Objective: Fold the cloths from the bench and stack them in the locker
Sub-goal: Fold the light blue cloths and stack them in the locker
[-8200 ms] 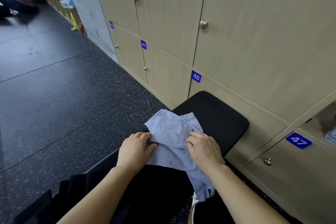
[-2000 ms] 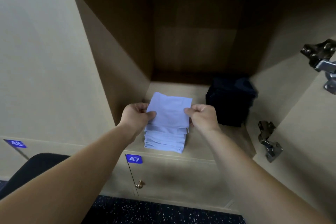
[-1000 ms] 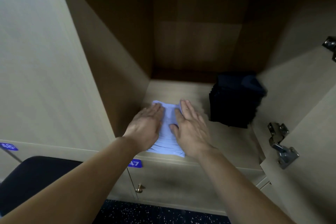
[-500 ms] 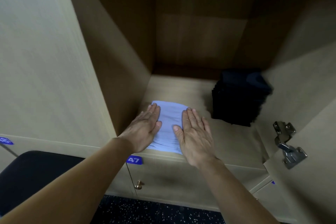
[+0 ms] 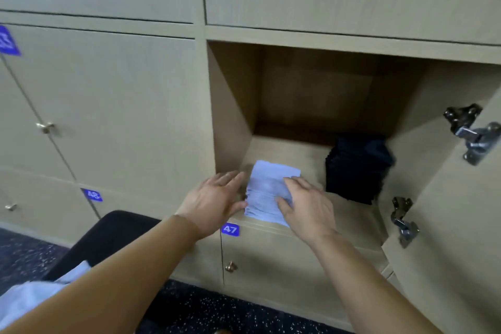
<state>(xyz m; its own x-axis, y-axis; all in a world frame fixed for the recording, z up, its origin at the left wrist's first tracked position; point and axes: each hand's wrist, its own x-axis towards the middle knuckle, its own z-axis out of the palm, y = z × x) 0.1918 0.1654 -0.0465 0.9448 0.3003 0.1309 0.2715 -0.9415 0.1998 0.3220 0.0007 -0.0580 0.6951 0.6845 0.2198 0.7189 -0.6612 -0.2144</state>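
Pale blue folded cloths [image 5: 268, 192], black cloth pile [image 5: 357, 171], beige woodgrain locker [image 5: 235, 106], blue number tag [image 5: 230, 230] with white digits, black bench [image 5: 108, 241], dark white-speckled floor [image 5: 206, 309].

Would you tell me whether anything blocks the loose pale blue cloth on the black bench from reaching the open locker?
Nothing visible does: the wooden locker door stands open at right, and the folded pale blue stack sits up front inside, beside the black stack.

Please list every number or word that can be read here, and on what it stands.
"47": blue tag on the panel edge under the open locker.
"48": second blue tag, blurred, on the panel further left.
Third blue tag, upper left: too blurred to read.
No other text.
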